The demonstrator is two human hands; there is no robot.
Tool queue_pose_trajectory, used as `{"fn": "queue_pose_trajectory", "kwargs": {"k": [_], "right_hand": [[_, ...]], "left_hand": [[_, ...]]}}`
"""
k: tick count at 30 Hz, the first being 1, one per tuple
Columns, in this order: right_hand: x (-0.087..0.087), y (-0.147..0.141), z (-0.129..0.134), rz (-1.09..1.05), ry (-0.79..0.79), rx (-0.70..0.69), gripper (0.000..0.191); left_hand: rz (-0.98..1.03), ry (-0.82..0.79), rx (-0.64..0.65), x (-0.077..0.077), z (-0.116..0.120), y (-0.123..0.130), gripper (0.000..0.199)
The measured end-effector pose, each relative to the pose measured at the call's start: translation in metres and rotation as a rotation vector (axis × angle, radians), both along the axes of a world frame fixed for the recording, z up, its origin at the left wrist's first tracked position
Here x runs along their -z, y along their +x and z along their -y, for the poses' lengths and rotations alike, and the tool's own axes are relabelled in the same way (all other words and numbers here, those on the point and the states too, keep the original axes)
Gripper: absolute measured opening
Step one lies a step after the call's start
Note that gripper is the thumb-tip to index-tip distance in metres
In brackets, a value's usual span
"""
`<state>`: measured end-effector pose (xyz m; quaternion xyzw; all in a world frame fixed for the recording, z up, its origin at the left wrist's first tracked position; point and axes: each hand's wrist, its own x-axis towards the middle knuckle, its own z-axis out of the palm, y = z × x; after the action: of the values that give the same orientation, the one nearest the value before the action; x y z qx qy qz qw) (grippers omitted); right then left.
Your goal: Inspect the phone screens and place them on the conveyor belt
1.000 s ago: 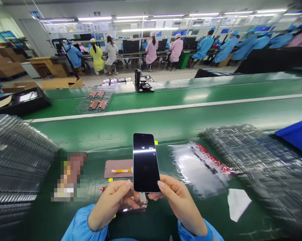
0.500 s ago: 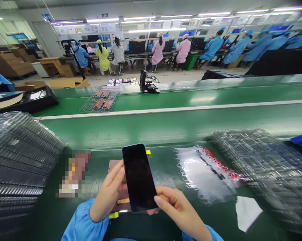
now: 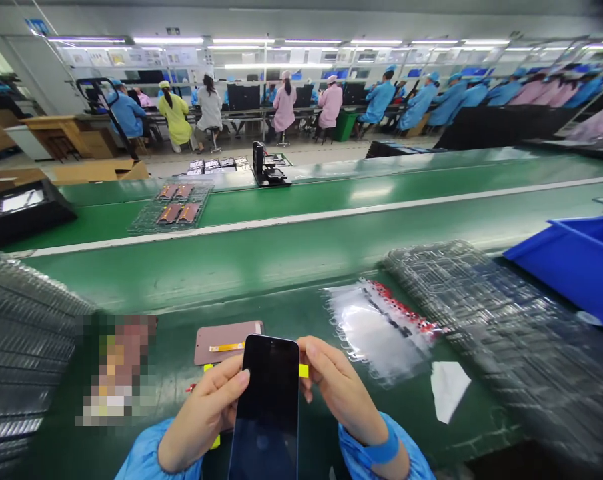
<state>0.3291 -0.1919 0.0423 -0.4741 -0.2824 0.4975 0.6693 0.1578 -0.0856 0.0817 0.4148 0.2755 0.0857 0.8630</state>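
Note:
A black phone screen (image 3: 265,407) faces me, its lower end cut off by the frame edge. My left hand (image 3: 206,407) grips its left side, thumb on the front face. My right hand (image 3: 334,380) is closed at its upper right edge, beside a yellow tab (image 3: 303,371); its fingertips are partly hidden. Just beyond the screen lies a brownish-pink panel (image 3: 216,335) with an orange flex cable (image 3: 226,347). Another yellow tab (image 3: 215,441) shows under my left hand.
Stacked clear plastic trays stand at left (image 3: 16,360) and right (image 3: 476,320). Between them are clear plastic films (image 3: 371,327) with red ends and a white paper piece (image 3: 449,390). A blue bin (image 3: 576,267) sits at right. Beyond the green conveyor belt (image 3: 281,247), several people sit working.
My right hand has moved from the screen's lower right corner to its upper right edge. The screen has come lower and straighter, exposing more of the panel behind. My view has shifted right.

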Motion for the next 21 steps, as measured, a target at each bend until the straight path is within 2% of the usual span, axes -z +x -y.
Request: {"fn": "queue_pose_trajectory", "kwargs": {"k": [8,15,18,21], "right_hand": [[0.006,-0.001,0.0,0.041,-0.021,0.02,0.044],[0.009,-0.002,0.004,0.097,-0.02,0.08,0.045],[0.011,-0.004,0.003,0.068,-0.071,0.116,0.047],[0.018,0.004,-0.003,0.057,-0.118,0.106,0.042]], "left_hand": [[-0.012,0.106,0.026,0.009,0.0,-0.004,0.045],[-0.061,0.199,0.114,0.007,0.004,-0.006,0.045],[-0.037,0.153,0.089,0.005,0.003,-0.005,0.043],[-0.002,0.196,0.028,0.007,-0.014,0.003,0.038]]}}
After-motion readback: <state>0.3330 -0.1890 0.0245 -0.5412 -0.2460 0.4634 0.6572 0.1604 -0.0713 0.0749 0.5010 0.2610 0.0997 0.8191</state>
